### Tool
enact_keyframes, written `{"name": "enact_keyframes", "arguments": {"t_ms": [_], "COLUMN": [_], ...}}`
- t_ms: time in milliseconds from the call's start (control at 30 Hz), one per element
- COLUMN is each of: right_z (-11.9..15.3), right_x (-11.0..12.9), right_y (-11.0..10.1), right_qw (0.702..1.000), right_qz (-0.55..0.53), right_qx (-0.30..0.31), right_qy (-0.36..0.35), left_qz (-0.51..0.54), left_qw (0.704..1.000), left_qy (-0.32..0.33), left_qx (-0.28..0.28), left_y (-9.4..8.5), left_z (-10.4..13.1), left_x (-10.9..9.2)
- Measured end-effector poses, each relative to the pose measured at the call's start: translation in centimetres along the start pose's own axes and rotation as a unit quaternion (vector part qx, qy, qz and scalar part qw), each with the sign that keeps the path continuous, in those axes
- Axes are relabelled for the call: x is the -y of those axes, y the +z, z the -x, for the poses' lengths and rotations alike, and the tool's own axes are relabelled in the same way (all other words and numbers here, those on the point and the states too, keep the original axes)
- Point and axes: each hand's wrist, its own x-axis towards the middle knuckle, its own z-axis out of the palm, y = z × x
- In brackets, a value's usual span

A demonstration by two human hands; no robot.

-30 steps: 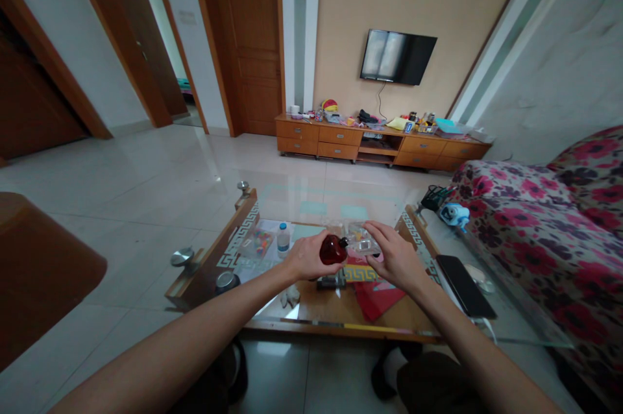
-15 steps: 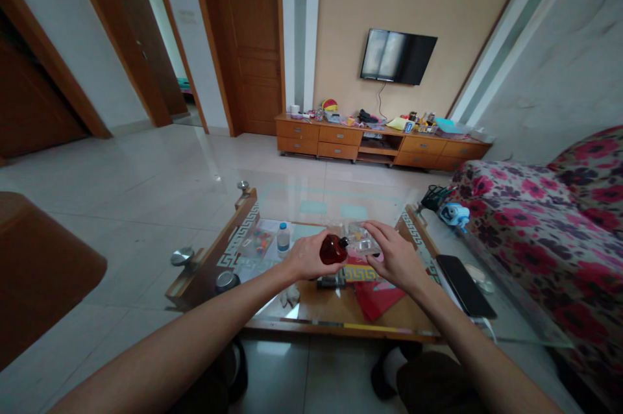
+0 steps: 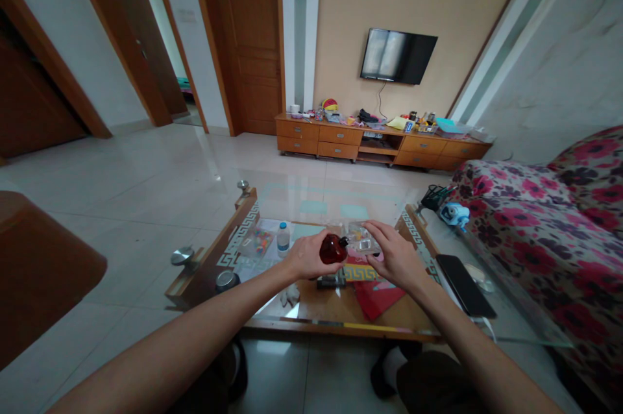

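My left hand point(image 3: 306, 257) is closed around a small dark-red glass bottle point(image 3: 331, 249), which is tipped onto its side with its black neck pointing right. In my right hand point(image 3: 398, 255) is a clear glass container point(image 3: 363, 240), gripped between thumb and fingers. The black neck meets the left end of the clear container; whether it goes inside I cannot tell. Both are held above the glass coffee table point(image 3: 321, 200). Left of my left hand stands a clear plastic bottle point(image 3: 283, 242) with a blue cap.
A black phone point(image 3: 466, 285) with a white cable lies on the right. A dark round can point(image 3: 227, 281) is at the left. Red sheets point(image 3: 378, 300) show under the glass. Beyond are a wooden cabinet point(image 3: 335, 141) and a flowered sofa point(image 3: 540, 226).
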Motion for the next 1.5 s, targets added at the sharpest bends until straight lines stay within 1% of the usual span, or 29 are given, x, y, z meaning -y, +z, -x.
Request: {"name": "enact_keyframes", "arguments": {"t_ms": [200,533,1233,1500], "right_z": [0.07,0.08,0.13,0.13], "right_x": [-0.04,-0.18,-0.17,-0.3], "right_y": [-0.05,0.12,0.09,0.13], "right_qw": [1.0,1.0,1.0,1.0], "right_qz": [0.001,-0.001,0.006,0.004], "right_qx": [0.007,-0.001,0.007,0.008], "right_qy": [0.001,-0.002,0.003,-0.001], "left_qz": [-0.002,0.001,0.002,-0.01], "left_qw": [1.0,1.0,1.0,1.0], "left_qy": [0.002,-0.005,0.016,0.002], "left_qx": [0.0,0.004,-0.007,0.007], "left_y": [-0.02,0.05,0.1,-0.18], "left_z": [0.02,-0.08,-0.05,-0.04], "left_x": [-0.02,0.01,0.11,-0.12]}}
